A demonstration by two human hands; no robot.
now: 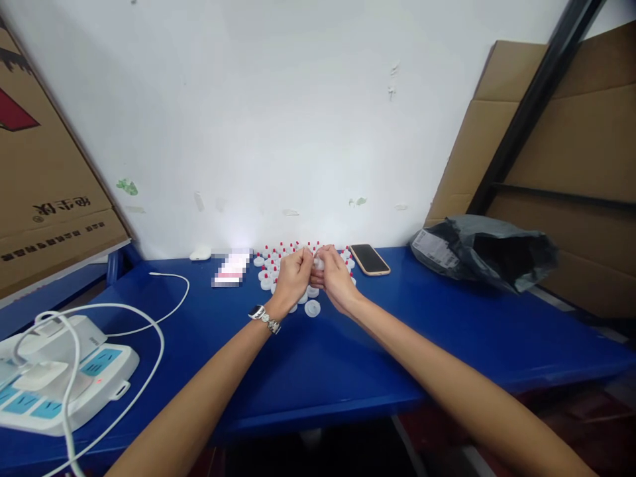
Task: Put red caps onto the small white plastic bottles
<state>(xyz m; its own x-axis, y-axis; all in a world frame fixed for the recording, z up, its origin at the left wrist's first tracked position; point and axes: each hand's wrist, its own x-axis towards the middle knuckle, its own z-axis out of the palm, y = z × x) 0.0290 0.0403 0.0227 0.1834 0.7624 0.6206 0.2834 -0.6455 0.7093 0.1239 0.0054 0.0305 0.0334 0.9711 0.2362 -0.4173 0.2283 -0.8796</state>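
"Looking down at the blue table (377, 377), what do you see in the hands?"

"Both meet near the far edge, over a cluster of white caps (266, 283) with red tips. Between them is a small whitish piece (318, 263), mostly covered by fingers, so I can't tell its full shape"

"How do the fingers stand?"

"On the left hand (295, 275) they are curled in tight, thumb and forefinger pinched at the piece. On the right hand (338, 275) they are bent round its other side, closed on it too"

"Anything near the wrists?"

"A watch (257, 311) and a linked bracelet (273, 326) are on the left one. Just below the hands a pale round disc (312, 309) lies flat on the table, at the near side of the cluster"

"And around that?"

"To the right, a phone (370, 260) lies face up beside the caps, and a grey plastic bag (501, 248) sits farther along. To the left are a small white case (201, 253) by the wall (308, 119), a power strip (112, 371) and a looped white cable (159, 331)"
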